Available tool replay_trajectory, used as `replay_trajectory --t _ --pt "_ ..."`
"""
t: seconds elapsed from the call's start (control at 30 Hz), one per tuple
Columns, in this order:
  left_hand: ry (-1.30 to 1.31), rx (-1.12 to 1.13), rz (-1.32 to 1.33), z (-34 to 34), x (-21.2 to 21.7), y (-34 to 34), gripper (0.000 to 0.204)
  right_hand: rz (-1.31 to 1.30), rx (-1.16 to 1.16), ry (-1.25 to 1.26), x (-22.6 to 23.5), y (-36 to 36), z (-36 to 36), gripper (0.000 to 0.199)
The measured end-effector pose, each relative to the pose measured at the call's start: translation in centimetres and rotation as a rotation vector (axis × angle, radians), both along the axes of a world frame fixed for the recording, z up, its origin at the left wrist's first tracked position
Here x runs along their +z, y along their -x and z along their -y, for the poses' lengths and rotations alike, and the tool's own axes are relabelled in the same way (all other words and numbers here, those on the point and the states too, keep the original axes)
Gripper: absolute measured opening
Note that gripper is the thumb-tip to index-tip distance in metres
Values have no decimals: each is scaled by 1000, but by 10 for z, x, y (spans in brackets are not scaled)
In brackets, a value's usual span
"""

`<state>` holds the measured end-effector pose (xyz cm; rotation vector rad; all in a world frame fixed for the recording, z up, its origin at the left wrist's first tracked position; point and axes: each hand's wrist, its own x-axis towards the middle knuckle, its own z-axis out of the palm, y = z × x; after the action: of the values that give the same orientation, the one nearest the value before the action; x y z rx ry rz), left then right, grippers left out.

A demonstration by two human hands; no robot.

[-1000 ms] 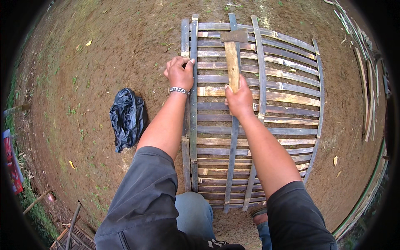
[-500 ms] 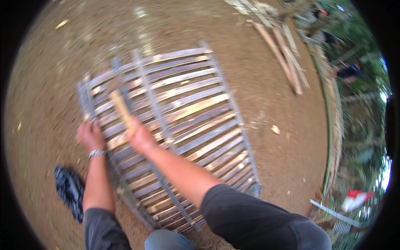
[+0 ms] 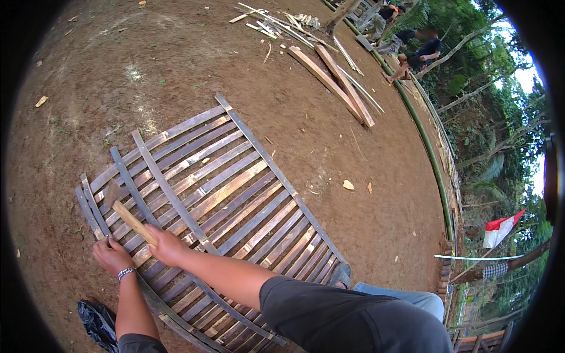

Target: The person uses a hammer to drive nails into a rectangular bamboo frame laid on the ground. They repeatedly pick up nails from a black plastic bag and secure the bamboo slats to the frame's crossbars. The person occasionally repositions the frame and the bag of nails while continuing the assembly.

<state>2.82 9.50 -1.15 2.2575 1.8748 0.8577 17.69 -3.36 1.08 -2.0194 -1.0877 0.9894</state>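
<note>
A slatted wooden panel lies on the ground in front of me, its slats crossed by several long strips. My right hand is closed around the wooden handle of a hammer. The dark hammer head hangs over the panel's left part, beside a loose-looking dark strip. At the panel's left edge, my left hand has its fingers bent in by the lower end of the edge strips. Whatever its fingertips grip is too small to make out.
A black plastic bag lies at lower left. My sandalled foot is at the panel's right edge. Timber beams and thin offcuts lie farther off. Beyond a bamboo pole several people sit; a red-and-white flag stands right.
The view has turned, so the panel appears lower and farther left. The hammer head has swung leftward, toward the edge where my left hand is. My left hand stays at that edge.
</note>
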Motion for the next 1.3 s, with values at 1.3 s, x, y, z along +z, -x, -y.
replay_trajectory --t 1.3 --pt "33 62 155 0 11 -4 9 188 360 -42 94 9 -9 53"
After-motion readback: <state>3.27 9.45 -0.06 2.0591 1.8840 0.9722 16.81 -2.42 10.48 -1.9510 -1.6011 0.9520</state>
